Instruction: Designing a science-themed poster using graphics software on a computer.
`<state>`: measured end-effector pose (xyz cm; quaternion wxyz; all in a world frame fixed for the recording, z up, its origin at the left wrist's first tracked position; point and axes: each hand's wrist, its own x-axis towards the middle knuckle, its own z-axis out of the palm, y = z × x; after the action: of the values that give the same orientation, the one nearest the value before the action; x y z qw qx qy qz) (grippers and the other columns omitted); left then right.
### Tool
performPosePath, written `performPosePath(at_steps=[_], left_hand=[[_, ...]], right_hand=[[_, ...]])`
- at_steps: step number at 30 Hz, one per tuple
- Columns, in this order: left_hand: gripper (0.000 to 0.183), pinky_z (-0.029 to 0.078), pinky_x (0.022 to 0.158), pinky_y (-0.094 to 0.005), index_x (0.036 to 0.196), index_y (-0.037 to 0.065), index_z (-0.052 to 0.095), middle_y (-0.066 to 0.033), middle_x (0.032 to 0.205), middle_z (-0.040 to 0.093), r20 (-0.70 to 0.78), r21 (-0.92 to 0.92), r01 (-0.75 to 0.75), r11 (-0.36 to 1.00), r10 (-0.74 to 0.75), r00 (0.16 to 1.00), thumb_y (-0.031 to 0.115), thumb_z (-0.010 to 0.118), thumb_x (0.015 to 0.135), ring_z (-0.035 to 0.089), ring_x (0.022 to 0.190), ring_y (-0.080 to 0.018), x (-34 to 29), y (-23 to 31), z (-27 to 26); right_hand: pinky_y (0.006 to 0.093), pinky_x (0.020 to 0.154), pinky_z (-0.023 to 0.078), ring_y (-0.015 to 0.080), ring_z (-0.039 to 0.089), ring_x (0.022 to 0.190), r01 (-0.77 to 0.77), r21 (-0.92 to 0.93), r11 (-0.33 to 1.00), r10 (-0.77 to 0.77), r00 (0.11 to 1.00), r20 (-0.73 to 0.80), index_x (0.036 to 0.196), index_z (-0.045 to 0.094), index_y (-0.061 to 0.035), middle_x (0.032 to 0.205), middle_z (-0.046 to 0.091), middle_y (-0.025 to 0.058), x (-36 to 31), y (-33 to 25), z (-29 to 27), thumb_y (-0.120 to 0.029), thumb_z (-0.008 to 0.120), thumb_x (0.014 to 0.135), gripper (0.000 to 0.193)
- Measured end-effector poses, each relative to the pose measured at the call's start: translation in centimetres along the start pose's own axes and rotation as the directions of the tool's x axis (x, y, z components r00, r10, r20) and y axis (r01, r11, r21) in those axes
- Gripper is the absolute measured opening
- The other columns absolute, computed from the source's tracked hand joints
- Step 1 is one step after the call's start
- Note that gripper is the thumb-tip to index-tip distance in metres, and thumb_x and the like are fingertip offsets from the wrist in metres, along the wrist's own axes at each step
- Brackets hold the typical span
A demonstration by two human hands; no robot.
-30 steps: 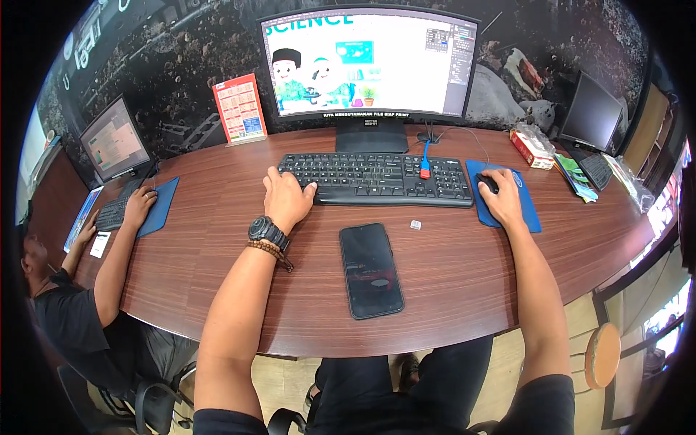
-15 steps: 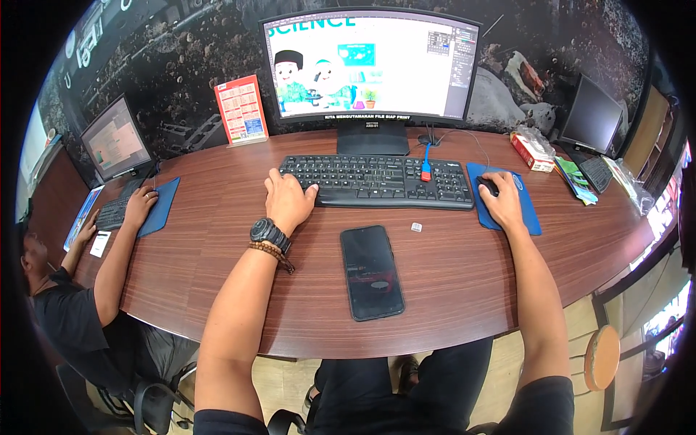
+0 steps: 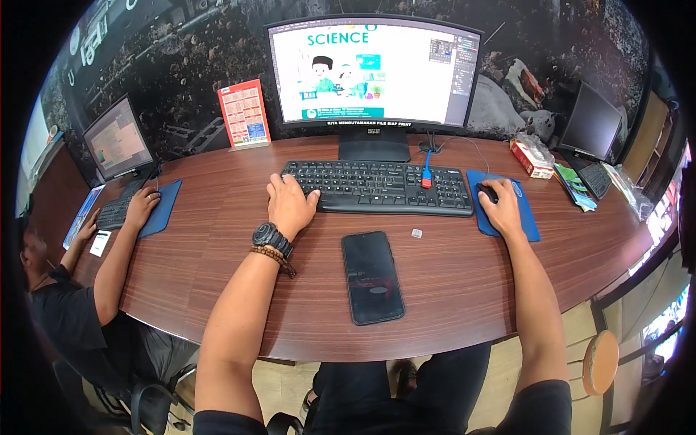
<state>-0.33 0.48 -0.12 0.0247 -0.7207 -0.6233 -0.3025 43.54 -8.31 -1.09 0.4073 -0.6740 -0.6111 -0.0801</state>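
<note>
My left hand point(image 3: 291, 205) rests at the left end of a black keyboard point(image 3: 377, 186), fingers apart over its keys and thumb near the bottom row. A dark watch and a beaded bracelet are on that wrist. At the right, my right hand point(image 3: 502, 210) is wrapped over a black computer mouse point(image 3: 489, 193) on a blue mouse pad point(image 3: 528, 221). Beyond the keyboard stands a curved monitor point(image 3: 420, 72) showing a cartoon picture in an editing program. A short blue cable with a red plug point(image 3: 426, 178) lies across the keyboard's right part.
A dark phone point(image 3: 373, 278) lies on the wooden desk point(image 3: 449, 290), with a small pale square piece point(image 3: 417, 233) nearby. Left, a co-worker point(image 3: 72, 304) sits at another monitor point(image 3: 118, 138). A desk calendar point(image 3: 244, 114), a red-and-white box point(image 3: 531, 159) and a second dark screen point(image 3: 591, 121) stand farther back.
The picture on the monitor is now smaller, showing more of the page. My head view has tilted slightly, so everything sits a little lower. Both hands stay at the keyboard and mouse.
</note>
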Motion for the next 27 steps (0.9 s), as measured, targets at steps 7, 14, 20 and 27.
performPosePath(at_steps=[7,14,20,27], left_hand=[[0.051,0.047,0.093,-0.0529,0.109,-0.007,0.050,-0.0273,0.118,0.047,-0.033,-0.032,0.000,0.999,-0.002,0.999,0.031,0.076,0.085,0.050,0.111,-0.0459,0.03,-0.07,0.17],[0.052,0.046,0.096,-0.0515,0.115,-0.006,0.056,-0.0264,0.120,0.048,-0.009,-0.002,0.012,1.000,-0.012,1.000,0.033,0.074,0.087,0.049,0.112,-0.0445,-0.04,-0.17,0.20],[0.048,0.038,0.105,-0.0518,0.123,0.005,0.067,-0.0251,0.127,0.048,0.029,0.016,0.001,1.000,-0.002,1.000,0.041,0.067,0.091,0.044,0.121,-0.0436,-0.43,0.06,-0.21],[0.039,0.037,0.105,-0.0534,0.119,0.009,0.071,-0.0219,0.128,0.050,0.021,0.006,0.040,0.999,-0.040,0.999,0.038,0.064,0.094,0.044,0.123,-0.0423,0.05,-0.54,0.20]], right_hand=[[0.0419,0.096,0.049,0.0366,0.060,0.110,0.010,0.009,1.000,-0.010,1.000,0.006,0.112,0.070,-0.0045,0.117,0.060,0.0177,0.08,0.18,0.06,-0.022,0.068,0.085,0.032],[0.0422,0.096,0.049,0.0370,0.060,0.110,0.018,-0.006,1.000,-0.018,1.000,0.009,0.113,0.070,-0.0045,0.117,0.060,0.0180,0.11,0.05,-0.01,-0.022,0.068,0.086,0.033],[0.0432,0.097,0.049,0.0376,0.060,0.112,-0.024,-0.056,0.998,0.025,0.999,0.022,0.117,0.069,-0.0072,0.120,0.059,0.0176,0.25,-0.08,-0.16,-0.025,0.069,0.085,0.037],[0.0430,0.098,0.049,0.0370,0.060,0.112,-0.001,-0.011,1.000,0.001,1.000,0.015,0.116,0.069,-0.0068,0.121,0.059,0.0170,0.20,0.38,0.18,-0.024,0.068,0.084,0.036]])
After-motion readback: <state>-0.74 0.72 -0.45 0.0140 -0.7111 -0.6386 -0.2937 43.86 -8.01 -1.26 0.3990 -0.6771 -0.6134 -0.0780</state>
